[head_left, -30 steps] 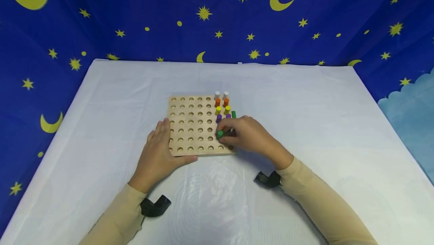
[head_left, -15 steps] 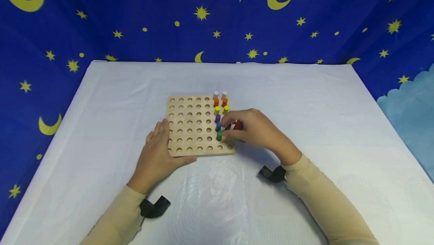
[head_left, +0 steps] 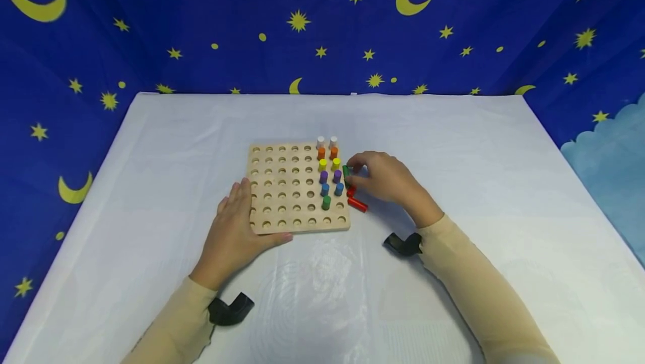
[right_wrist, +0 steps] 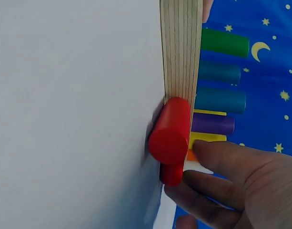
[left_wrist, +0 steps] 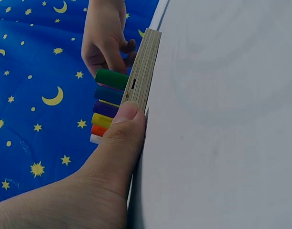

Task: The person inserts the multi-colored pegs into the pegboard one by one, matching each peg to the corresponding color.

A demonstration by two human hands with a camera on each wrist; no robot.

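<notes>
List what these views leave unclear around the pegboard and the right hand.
- Head view: whether the right hand grips the green peg; fingers cover it.
- Right wrist view: second red peg mostly hidden behind the near one.
- Left wrist view: pegboard edge-on, holes unseen.

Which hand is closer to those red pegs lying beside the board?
The right hand: it sits just beside the red pegs. The left hand rests on the pegboard's opposite near corner.
</notes>
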